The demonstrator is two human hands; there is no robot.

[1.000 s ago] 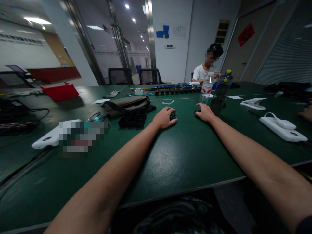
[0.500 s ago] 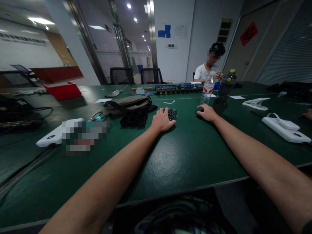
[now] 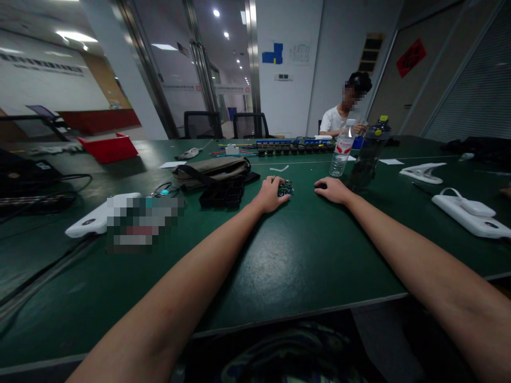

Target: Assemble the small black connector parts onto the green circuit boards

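Curving over the table (image 3: 275, 260), the left hand (image 3: 271, 196) lay at a heap of small parts (image 3: 286, 188), fingers bent along its left side; whether it grasped any could not be told. The right hand (image 3: 332, 190) lay opposite, fingers at a dark object (image 3: 319, 185), its grip likewise unclear. A black tray (image 3: 222, 195) lay left of the heap, before a bag (image 3: 219, 172); a clear bottle (image 3: 341, 154) stood just beyond the right hand.

Green table (image 3: 279, 255), black chairs (image 3: 203, 124), glass doors (image 3: 167, 66), pale wall (image 3: 293, 101), bright ceiling lights (image 3: 77, 36)
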